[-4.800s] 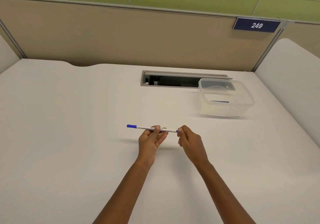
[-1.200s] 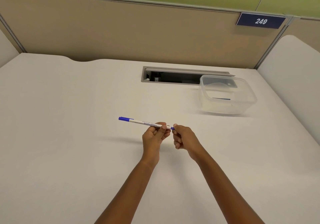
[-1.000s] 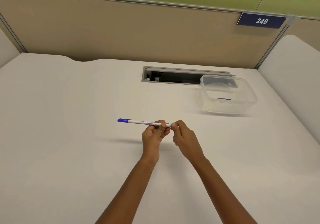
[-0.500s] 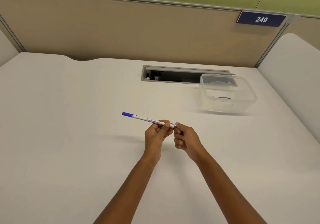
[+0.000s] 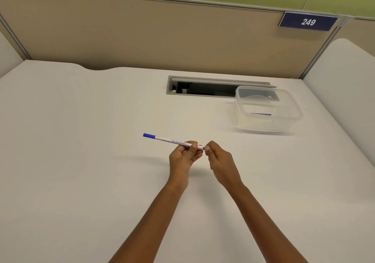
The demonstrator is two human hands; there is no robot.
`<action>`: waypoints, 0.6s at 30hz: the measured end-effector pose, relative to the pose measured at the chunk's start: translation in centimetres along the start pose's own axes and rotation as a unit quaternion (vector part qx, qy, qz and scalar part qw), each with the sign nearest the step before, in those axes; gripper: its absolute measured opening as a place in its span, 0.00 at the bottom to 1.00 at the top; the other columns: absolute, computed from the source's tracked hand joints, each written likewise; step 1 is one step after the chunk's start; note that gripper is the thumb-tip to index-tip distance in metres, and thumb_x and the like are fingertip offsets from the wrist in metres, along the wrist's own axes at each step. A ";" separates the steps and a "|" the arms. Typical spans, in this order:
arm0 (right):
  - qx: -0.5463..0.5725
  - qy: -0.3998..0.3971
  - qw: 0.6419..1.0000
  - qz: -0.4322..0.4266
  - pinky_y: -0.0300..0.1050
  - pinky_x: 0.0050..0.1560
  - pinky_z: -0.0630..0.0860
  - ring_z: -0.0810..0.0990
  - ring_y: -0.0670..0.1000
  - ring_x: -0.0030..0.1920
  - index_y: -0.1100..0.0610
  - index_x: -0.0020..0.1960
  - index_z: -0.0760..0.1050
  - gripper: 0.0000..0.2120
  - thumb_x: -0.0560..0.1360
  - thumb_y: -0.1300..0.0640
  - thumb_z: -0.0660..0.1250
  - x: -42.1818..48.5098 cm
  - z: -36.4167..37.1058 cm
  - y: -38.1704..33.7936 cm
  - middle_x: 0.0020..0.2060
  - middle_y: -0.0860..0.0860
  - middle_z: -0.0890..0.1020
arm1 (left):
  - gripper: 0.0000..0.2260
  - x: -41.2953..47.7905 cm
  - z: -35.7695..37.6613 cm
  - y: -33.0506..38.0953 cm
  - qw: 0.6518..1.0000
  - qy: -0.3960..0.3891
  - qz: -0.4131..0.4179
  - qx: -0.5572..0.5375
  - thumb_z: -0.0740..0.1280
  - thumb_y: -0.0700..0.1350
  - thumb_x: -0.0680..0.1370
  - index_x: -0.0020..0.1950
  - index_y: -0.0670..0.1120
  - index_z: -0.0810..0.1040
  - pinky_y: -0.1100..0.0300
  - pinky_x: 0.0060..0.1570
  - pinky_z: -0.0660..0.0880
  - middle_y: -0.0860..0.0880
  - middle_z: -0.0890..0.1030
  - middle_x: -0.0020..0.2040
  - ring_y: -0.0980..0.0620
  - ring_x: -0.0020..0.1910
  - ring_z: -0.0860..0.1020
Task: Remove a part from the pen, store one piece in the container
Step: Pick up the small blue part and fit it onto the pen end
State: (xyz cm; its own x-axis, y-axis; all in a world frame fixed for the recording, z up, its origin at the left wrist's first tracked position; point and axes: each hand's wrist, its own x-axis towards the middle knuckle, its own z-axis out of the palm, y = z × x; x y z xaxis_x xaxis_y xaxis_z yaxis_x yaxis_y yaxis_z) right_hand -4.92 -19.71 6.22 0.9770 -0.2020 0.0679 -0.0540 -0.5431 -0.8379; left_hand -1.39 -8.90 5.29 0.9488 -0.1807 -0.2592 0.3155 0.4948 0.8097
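Item, white pen with blue end, held above the worktop: my left hand clenched on its barrel, long axis running up-left, my right hand pinching the near tip, clear container farther off to the right.

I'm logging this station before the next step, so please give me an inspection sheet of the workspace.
Surface: white desk, bare apart from the items below.
Job's things: white pen with blue ends, held level above the desk; clear plastic container, open, at the far right, a thin dark blue piece inside.
Clutter: nothing seen.
Grippers: left hand grips the pen barrel; right hand pinches the pen's right blue end.
Cables: nothing seen; grey cable slot in the desk is open.
Surroundings: beige partition, navy plate reading 249.
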 end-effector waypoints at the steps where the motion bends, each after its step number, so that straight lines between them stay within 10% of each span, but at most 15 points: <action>1: 0.032 -0.009 0.999 0.024 0.42 0.32 0.62 0.63 0.48 0.28 0.61 0.40 0.67 0.13 0.80 0.56 0.54 0.1 -0.1 -0.2 0.26 0.48 0.66 | 0.06 0.0 0.0 0.0 1.000 -0.004 0.000 0.001 0.63 0.35 0.77 0.42 0.42 0.78 0.67 0.38 0.80 0.46 0.81 0.38 0.57 0.34 0.82; 11: 0.415 -0.135 0.853 0.285 0.32 0.16 0.56 0.57 0.41 0.17 0.56 0.31 0.64 0.18 0.80 0.56 0.51 0.5 -1.0 -0.5 0.17 0.44 0.60 | 0.08 -0.1 0.0 0.0 0.992 -0.030 0.051 0.112 0.64 0.34 0.76 0.41 0.44 0.78 0.68 0.40 0.79 0.54 0.83 0.30 0.59 0.34 0.81; 18: 0.035 0.015 0.997 0.062 0.40 0.30 0.65 0.69 0.48 0.26 0.53 0.41 0.67 0.12 0.80 0.53 0.50 -0.7 0.9 -0.1 0.25 0.51 0.70 | 0.06 -0.1 0.2 -0.1 0.999 0.009 0.017 0.045 0.65 0.36 0.76 0.41 0.43 0.79 0.68 0.36 0.79 0.52 0.83 0.29 0.57 0.31 0.82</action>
State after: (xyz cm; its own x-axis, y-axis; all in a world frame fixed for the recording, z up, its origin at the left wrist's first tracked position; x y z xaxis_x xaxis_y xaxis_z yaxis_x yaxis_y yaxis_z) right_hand -5.41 -18.79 5.73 0.9568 -0.2896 -0.0238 -0.1591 -0.4534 -0.8770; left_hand -1.54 -9.15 5.35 0.9592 -0.1495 -0.2401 0.2815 0.4215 0.8620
